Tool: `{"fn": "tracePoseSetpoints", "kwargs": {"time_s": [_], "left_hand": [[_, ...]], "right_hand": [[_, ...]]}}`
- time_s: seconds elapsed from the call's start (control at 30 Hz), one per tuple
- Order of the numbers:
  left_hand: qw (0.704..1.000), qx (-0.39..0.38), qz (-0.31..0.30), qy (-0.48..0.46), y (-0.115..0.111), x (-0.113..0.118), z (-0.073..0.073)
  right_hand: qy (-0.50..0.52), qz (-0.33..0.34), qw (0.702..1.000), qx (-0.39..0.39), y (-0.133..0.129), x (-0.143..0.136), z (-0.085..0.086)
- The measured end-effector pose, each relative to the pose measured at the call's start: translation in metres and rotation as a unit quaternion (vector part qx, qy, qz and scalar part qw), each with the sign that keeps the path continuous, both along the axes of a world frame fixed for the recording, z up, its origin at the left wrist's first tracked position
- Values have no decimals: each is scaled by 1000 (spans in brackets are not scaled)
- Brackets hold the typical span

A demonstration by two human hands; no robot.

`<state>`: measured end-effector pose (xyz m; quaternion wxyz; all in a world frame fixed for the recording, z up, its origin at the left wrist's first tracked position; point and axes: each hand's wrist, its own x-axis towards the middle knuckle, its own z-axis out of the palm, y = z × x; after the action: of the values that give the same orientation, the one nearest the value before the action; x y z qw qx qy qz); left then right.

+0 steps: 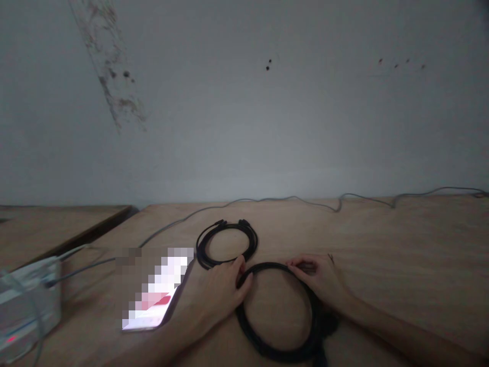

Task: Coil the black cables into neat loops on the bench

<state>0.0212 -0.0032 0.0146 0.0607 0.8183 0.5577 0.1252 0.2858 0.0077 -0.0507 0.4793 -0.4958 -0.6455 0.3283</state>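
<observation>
1. Step in hand, by my reading: both hands were tending a coiled black cable (314, 316), lying right of centre on the near part of the desk (401, 234).
2. And the left hand (225, 288)? Narrow grip there, thumb and fingers holding the coil's far-left side! The right hand (323, 278) had fingertips at its far rim; pinching or merely touching, I couldn't tell.
3. The next move seemed to call for keeping those loops bundled, clear of the smaller cable coil (202, 252) just beyond the left hand.
4. Any writing? None legible: the smartphone (164, 295) on the left glowed, its screen pixelated.
</observation>
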Motion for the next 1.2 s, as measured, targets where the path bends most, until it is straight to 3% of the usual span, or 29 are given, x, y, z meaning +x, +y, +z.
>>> {"fn": "tracePoseSetpoints", "kwargs": {"time_s": [0.67, 1.0, 1.2], "left_hand": [[1000, 6, -11, -13, 0, -2, -2], [1000, -3, -8, -9, -2, 0, 4], [1000, 0, -10, -16, -1, -1, 0]], "right_hand": [[30, 20, 999, -5, -5, -1, 9], [17, 2, 1000, -5, 3, 4, -7], [52, 28, 998, -6, 2, 4, -4]]}}
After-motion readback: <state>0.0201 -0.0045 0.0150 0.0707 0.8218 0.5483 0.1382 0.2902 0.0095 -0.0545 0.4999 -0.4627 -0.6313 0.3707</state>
